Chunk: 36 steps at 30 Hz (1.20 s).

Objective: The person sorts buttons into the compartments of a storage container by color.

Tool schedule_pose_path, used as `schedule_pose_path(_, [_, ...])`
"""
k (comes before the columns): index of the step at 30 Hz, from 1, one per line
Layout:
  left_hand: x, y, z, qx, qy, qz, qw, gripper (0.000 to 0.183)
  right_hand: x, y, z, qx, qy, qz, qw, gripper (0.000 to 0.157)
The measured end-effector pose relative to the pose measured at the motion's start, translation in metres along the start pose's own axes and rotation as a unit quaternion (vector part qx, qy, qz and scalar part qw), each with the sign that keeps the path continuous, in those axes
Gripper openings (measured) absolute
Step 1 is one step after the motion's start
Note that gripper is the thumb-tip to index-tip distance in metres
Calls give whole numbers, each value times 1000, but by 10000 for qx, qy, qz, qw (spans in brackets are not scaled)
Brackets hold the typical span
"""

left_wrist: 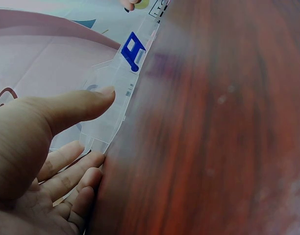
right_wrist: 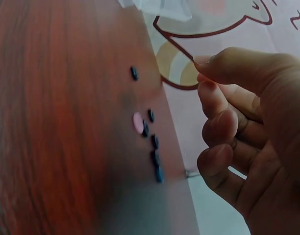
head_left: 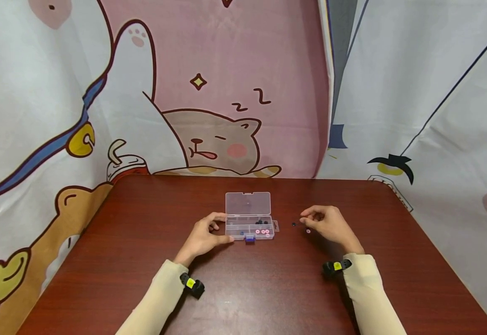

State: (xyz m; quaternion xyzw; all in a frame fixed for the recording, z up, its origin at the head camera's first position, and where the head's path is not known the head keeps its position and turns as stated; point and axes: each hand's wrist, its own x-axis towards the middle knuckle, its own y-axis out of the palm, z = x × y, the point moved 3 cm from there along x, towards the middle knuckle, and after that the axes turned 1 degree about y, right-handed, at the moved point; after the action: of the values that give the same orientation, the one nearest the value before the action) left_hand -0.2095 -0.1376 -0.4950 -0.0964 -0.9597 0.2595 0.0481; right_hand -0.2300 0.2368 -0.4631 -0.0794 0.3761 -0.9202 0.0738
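A clear plastic compartment box [head_left: 249, 236] stands on the table with its lid [head_left: 248, 203] raised at the back. Its front carries a blue latch [left_wrist: 134, 51]. My left hand [head_left: 203, 236] holds the box at the left end, thumb along the front and fingers at the side. Pink discs [head_left: 262, 231] and small dark pieces [head_left: 261, 222] lie in its compartments. Right of the box, my right hand [head_left: 328, 225] is raised near loose pieces, thumb and index tips together; I cannot tell whether a piece is between them. Below it lie a pink disc [right_wrist: 138, 123] and several dark pieces [right_wrist: 156, 157].
The brown wooden table [head_left: 243, 288] ends at a far edge against a cartoon-printed cloth [head_left: 243, 60]. A clear hang tab [head_left: 275, 226] sticks out from the box's right end. Dark cameras [head_left: 193, 285] are strapped at both wrists.
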Motion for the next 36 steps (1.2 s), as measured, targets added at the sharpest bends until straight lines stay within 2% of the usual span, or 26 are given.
schedule_pose_path(7, [0,0,0,19,30,-9,10000,65,-2,-4,-14,-119,196,96,9997,10])
schedule_pose_path(24, [1,0,0,11,-12,-52,10000,66,-6,-22,-44,-528,490,-67,9974,16])
schedule_pose_path(36, [1,0,1,29,11,-37,10000,65,-7,-21,-53,-639,587,174,9961,12])
